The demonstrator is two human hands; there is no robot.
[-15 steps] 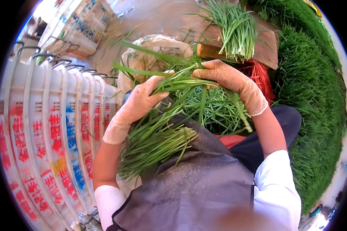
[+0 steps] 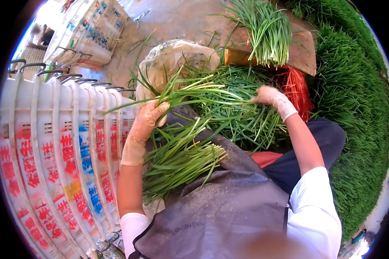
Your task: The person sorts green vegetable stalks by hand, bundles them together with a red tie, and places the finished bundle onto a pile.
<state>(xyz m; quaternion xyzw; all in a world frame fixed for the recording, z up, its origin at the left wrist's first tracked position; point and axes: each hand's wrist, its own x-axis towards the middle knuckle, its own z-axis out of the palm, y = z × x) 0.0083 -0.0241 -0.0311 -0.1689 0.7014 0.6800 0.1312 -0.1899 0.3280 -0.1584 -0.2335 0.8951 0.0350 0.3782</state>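
My left hand [image 2: 147, 123], in a thin translucent glove, is closed around a loose bunch of garlic chives [image 2: 190, 92]. Their green leaves stick out to the left and the pale stems point right. At the stem ends my gloved right hand [image 2: 270, 97] has its fingers pinched together on a few chives; its fingertips are partly hidden. Beneath both hands spreads a loose heap of chives [image 2: 263, 127]. A neater bundle of chives [image 2: 181, 169] lies across my lap by the left forearm, its cut ends toward the right.
A wooden block [image 2: 302, 52] ahead carries a chive bundle [image 2: 270, 36], with red strips [image 2: 294, 93] hanging beside it. A clear plastic bag [image 2: 177, 54] stands beyond the heap. White crates [image 2: 65, 108] line the left; a tall bank of chives [image 2: 354, 121] fills the right.
My hands have moved apart. The left has shifted back slightly with the chives, while the right has gone outward to the right and lower, toward the pale stem ends.
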